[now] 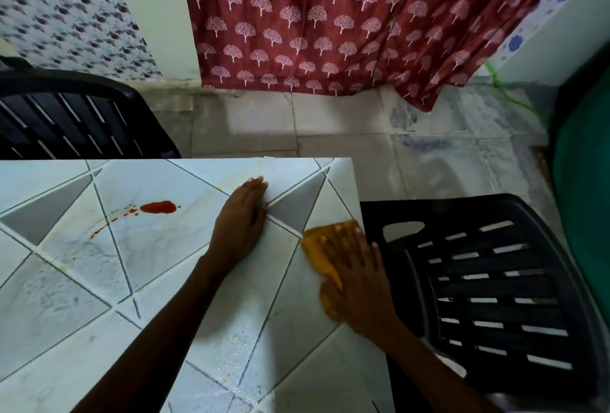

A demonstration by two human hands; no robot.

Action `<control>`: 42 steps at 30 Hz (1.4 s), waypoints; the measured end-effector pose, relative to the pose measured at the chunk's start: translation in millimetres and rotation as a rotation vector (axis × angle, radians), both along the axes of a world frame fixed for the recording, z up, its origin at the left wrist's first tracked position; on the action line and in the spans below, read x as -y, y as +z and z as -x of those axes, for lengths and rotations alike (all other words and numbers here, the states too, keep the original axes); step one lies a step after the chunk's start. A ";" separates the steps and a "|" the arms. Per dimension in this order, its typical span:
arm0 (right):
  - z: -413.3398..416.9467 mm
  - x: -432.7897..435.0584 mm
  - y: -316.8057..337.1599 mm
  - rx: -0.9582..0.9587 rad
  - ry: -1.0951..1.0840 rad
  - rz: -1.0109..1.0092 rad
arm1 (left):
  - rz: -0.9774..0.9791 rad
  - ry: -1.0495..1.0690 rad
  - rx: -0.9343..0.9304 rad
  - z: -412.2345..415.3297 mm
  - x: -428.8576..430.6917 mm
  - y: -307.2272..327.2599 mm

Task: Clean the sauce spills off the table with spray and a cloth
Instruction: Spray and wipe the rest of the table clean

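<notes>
1. Orange cloth [318, 247] lies flat under the right hand [356, 277], whose fingers are spread and pressing it onto the table [66, 313], right by the table edge on that hand's outer side
2. Just left of the cloth, the left hand [242, 221] rests palm down with straight fingers held close together; it holds nothing and seems to brace the person
3. Well to the left of the left hand sits the red sauce spill [158, 207], unwiped, with a thin trail of drops [109, 222] running off further left
4. I'd judge the job partly done: the patch between the two forearms looks wet and beaded, with a few yellow specks [236, 335] left in it, while the main red spill has yet to be reached; no spray bottle is in view
5. The tabletop is pale and marble-patterned, with grey triangles and dark lines; it looks hard and smooth, so it should wipe easily
6. A black slatted chair [495, 280] stands just right of the right hand, and another black chair [66, 115] stands beyond the table, left of the left hand; past the fingertips are a pale tiled floor [330, 128] and a dark red curtain [330, 16] printed with small trees
</notes>
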State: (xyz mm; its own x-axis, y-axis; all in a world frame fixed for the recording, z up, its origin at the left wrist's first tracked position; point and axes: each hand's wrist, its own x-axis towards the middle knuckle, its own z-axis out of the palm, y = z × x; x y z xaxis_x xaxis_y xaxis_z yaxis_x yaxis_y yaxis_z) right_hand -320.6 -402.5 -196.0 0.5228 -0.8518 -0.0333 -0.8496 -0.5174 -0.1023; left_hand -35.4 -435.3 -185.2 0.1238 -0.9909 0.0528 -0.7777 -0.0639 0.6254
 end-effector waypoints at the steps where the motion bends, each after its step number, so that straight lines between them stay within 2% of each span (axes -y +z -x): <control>1: 6.2 11.8 -1.0 -0.008 -0.072 -0.023 | 0.003 0.000 0.015 0.8 -7.8 0.5; 4: -29.6 73.7 -0.2 0.005 -0.270 -0.052 | -0.009 -0.020 0.057 -2.6 -28.7 -0.6; 7: -100.5 124.5 8.6 0.033 -0.313 -0.031 | -0.042 -0.007 0.122 -5.9 -44.0 -0.4; 11: -139.4 77.9 13.9 0.033 -0.052 0.022 | -0.072 0.054 0.180 -17.2 -60.8 0.2; 13: -110.2 31.8 11.8 0.023 0.102 0.010 | -0.078 0.091 0.153 -23.4 -66.4 -0.2; 15: -67.1 9.7 5.4 0.016 0.156 -0.001 | -0.067 0.097 0.153 -27.9 -71.9 1.1; 17: -33.4 24.9 3.7 -0.034 0.047 -0.007 | -0.047 0.071 0.169 -26.9 -77.5 1.5; 19: -35.4 64.7 2.4 -0.064 -0.147 -0.052 | -0.050 0.059 0.176 -25.8 -80.8 2.5; 21: -75.2 107.3 8.0 -0.038 -0.316 -0.074 | -0.053 0.069 0.171 -24.6 -82.5 4.5; 23: -131.5 127.8 11.1 0.000 -0.335 -0.082 | -0.071 0.094 0.172 -27.6 -86.7 5.8; 25: -173.1 117.0 12.0 0.019 -0.216 -0.037 | -0.095 0.127 0.194 -34.4 -91.4 6.6; 27: -180.0 77.2 10.5 0.014 -0.001 0.030 | -0.120 0.163 0.224 -46.0 -97.2 6.2; 29: -151.3 32.0 11.6 0.000 0.205 0.030 | -0.132 0.188 0.244 -59.5 -103.9 5.4; 31: -104.6 9.9 6.7 0.001 0.287 -0.010 | -0.144 0.187 0.267 -67.7 -107.4 4.5; 33: -67.1 21.8 4.6 -0.053 0.228 -0.035 | -0.148 0.184 0.266 -69.6 -109.9 3.8; 35: -66.7 56.9 3.0 -0.098 0.045 -0.062 | -0.150 0.190 0.271 -68.5 -110.6 2.4; 38: -140.1 110.9 9.6 -0.028 -0.216 -0.069 | -0.149 0.208 0.249 -68.2 -110.8 1.5; 40: -200.8 116.5 11.7 0.021 -0.194 -0.056 | -0.154 0.218 0.237 -71.4 -114.8 1.8; 42: -234.9 93.2 14.2 0.039 -0.048 -0.010 | -0.154 0.227 0.248 -75.7 -121.1 3.6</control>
